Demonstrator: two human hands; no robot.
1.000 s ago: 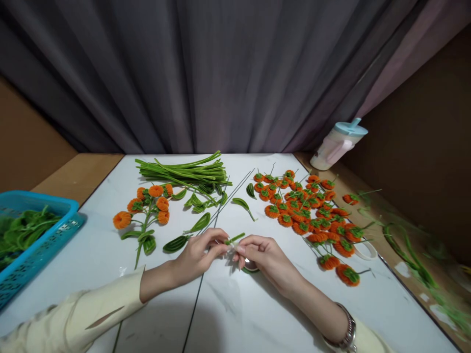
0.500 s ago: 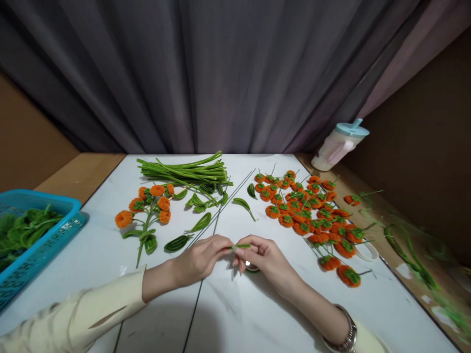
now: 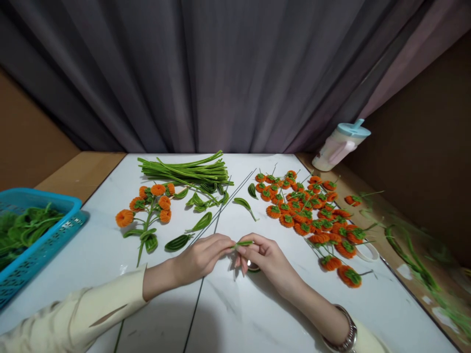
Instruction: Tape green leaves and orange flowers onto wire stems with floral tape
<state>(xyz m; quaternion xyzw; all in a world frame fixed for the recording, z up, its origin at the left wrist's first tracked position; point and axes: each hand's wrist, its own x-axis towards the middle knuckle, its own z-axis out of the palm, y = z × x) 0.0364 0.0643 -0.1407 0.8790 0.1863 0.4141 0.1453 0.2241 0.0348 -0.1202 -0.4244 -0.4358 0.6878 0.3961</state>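
Observation:
My left hand (image 3: 206,256) and my right hand (image 3: 265,256) meet above the white table (image 3: 228,314). Between their fingertips is a small green piece (image 3: 244,243), pinched from both sides. Under my right hand lies a round roll (image 3: 253,267), partly hidden. Left of my hands is an orange flower stem (image 3: 147,220) with several blooms and green leaves. Loose green leaves (image 3: 201,222) lie beyond my hands, near a bundle of green stems (image 3: 184,170). Many orange pieces with green tops (image 3: 302,215) are spread to the right.
A blue basket (image 3: 40,250) of green leaves stands at the left edge. At the back right is a cup with a blue lid (image 3: 340,146). Green strands (image 3: 412,260) and scraps lie along the right side. Thin dark wires (image 3: 235,190) cross the table's middle.

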